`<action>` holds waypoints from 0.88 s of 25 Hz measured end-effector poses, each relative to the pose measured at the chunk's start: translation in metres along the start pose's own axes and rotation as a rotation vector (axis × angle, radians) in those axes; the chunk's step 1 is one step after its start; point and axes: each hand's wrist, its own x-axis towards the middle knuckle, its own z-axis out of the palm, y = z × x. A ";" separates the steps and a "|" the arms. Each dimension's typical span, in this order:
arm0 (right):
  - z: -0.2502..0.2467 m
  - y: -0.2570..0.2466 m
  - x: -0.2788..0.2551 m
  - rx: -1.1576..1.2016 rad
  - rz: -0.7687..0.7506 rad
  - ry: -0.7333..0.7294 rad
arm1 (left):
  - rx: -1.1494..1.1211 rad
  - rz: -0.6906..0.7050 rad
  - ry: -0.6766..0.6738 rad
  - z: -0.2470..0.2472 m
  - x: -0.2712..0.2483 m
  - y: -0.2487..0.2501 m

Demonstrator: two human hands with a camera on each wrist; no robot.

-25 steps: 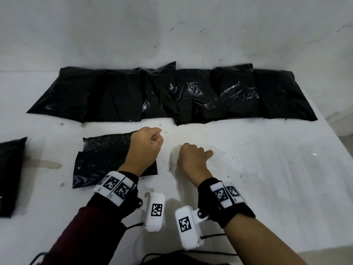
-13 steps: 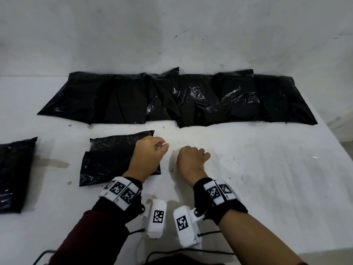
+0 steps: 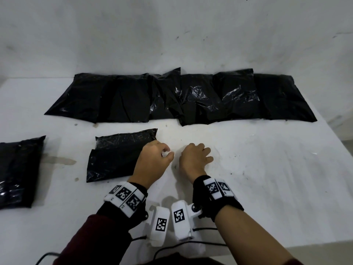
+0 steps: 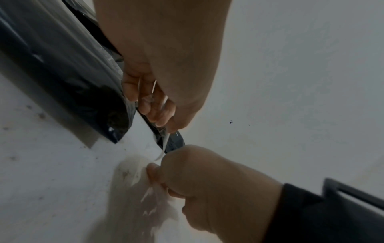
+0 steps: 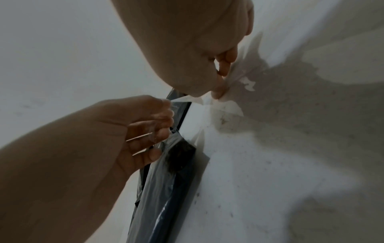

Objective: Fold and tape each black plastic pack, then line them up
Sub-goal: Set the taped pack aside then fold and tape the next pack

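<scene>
White wall (image 3: 172,35) and gritty white counter (image 3: 267,178) are carrying a row of packs (image 3: 172,98). Current folded black pack (image 3: 118,155), probably soft, slippery and light, is lying front-left. Left hand (image 3: 150,161) and right hand (image 3: 193,159) are pinching clear tape (image 4: 164,148) at the pack's corner, where it looks easiest to take.

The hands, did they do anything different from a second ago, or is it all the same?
Almost the same. The left hand and right hand stay close together beside the folded pack, pinching a strip of clear tape between them; nothing was picked up or let go. The camera tipped a little, so everything sits slightly lower in the head view. The row of packs and the pack on the left have not moved.
</scene>
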 end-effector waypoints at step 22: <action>0.022 -0.006 0.005 0.003 0.014 0.126 | -0.074 0.101 0.009 -0.016 -0.022 -0.022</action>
